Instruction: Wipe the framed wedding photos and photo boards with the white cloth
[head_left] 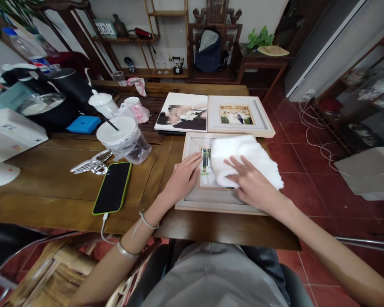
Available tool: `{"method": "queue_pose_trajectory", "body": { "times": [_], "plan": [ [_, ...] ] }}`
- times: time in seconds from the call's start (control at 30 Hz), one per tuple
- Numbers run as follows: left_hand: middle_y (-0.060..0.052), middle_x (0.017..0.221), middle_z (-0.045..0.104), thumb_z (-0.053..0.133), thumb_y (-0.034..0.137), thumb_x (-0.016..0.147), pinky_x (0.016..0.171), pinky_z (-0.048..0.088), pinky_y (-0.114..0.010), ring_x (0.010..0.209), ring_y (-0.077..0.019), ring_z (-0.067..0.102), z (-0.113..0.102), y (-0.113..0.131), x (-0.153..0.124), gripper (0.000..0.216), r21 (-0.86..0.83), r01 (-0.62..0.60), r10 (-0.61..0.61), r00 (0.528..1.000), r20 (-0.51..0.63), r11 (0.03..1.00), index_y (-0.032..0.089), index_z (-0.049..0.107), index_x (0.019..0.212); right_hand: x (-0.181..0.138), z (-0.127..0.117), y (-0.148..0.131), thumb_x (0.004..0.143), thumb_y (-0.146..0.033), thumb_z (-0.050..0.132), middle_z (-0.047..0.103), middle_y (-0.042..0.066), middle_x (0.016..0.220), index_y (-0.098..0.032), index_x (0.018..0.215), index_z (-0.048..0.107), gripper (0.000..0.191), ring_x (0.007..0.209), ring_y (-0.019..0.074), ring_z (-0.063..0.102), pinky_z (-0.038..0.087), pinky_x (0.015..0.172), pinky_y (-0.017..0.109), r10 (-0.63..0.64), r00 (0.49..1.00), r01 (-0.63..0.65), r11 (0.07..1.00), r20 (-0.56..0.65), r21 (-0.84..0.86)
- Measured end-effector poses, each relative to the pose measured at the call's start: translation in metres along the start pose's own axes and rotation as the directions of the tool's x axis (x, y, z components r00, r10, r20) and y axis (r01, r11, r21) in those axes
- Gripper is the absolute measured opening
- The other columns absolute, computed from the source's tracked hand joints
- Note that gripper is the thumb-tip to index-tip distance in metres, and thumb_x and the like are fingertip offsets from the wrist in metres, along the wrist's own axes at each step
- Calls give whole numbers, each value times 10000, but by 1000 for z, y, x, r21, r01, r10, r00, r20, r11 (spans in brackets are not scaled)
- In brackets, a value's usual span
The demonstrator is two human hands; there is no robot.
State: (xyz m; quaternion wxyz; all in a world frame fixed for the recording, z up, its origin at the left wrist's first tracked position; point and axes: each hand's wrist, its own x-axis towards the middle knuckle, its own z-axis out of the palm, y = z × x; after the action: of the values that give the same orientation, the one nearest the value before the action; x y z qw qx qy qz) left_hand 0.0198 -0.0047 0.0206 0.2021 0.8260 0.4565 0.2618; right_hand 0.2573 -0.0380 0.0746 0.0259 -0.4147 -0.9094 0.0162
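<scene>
A picture frame (224, 205) with a pale wooden border lies flat near the table's front edge, a photo (206, 164) showing at its left side. Over much of that photo is a folded white cloth (259, 160), its right end hanging past the frame. My right hand (251, 182) lies on the cloth with its fingers spread. On the frame's left border rests my left hand (184, 177), flat with fingers stretched out. Behind are a second framed photo (237, 115) and a photo panel (182, 111), side by side.
Left of the frame are a charging phone (112, 187), metal scissors (92, 163) and a lidded cup (120, 134) in a plastic bag. A blue box (83, 124), a white teapot (102, 103) and a dark pot (48, 111) stand farther back. The wooden table (224, 230) ends close on the right.
</scene>
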Motion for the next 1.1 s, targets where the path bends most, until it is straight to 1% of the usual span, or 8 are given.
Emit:
{"method": "queue_pose_trajectory", "body": {
  "times": [0.17,0.3,0.37,0.47,0.6,0.77,0.93,1.1],
  "plan": [
    [-91,1460,468,387,222,969,1136,335,-463,1379,-212,395,1,-1,0,389,-11,13,-13,1000,-5,1000,173,510,1334,-35,-22,-37,611,-4,483,451,165,1444,-160,1003,708,478,1361,287,377,277,1145,510,-79,992,55,974,99,221],
    [-88,1457,472,411,228,960,1138,337,-458,1372,-215,406,1,-3,1,387,-14,13,-13,1000,-7,1000,177,520,1328,-42,-39,-46,573,5,462,472,134,1434,-170,917,706,457,1375,262,356,318,1139,453,-168,976,115,937,137,330],
    [-86,1460,468,411,225,959,1138,338,-459,1373,-218,404,0,-4,2,391,-10,8,-8,1000,-1,1000,174,518,1332,-40,-42,-40,572,12,459,477,103,1436,-185,931,701,476,1367,269,371,340,1132,451,-158,975,101,941,156,324],
    [-88,1459,469,404,218,960,1133,346,-466,1375,-225,403,-1,-5,1,397,-17,-12,12,1000,5,1000,178,512,1340,-33,-34,-15,613,22,454,486,63,1434,-212,954,703,482,1337,301,416,360,1117,496,-49,992,23,978,120,210],
    [-103,1450,478,407,215,958,1127,358,-466,1371,-233,409,-2,-7,1,402,-17,-37,38,999,9,999,164,508,1344,-15,-14,33,693,6,450,479,112,1435,-163,1025,693,445,1341,297,413,292,1150,518,99,994,-98,995,-41,23],
    [-109,1440,488,417,208,953,1119,370,-477,1363,-241,421,0,-9,1,393,-10,-71,71,997,-20,997,168,521,1330,18,3,73,736,-47,487,388,154,1492,-96,1142,642,438,1366,340,362,308,1124,545,240,940,-272,956,-243,-108],
    [-119,1432,496,419,200,949,1120,368,-480,1361,-244,422,3,-9,1,389,-10,-64,64,997,-31,998,146,530,1317,35,10,79,733,-63,497,430,136,1467,-108,1162,642,455,1402,350,284,244,1123,605,172,962,-200,973,-210,-118],
    [-114,1440,487,428,205,942,1126,361,-485,1357,-239,425,3,-10,2,409,-26,-34,32,998,-58,999,152,505,1339,23,11,61,681,-37,492,446,52,1464,-175,1072,691,460,1409,284,291,195,1162,550,43,993,-53,995,-114,-86]
  ]
}}
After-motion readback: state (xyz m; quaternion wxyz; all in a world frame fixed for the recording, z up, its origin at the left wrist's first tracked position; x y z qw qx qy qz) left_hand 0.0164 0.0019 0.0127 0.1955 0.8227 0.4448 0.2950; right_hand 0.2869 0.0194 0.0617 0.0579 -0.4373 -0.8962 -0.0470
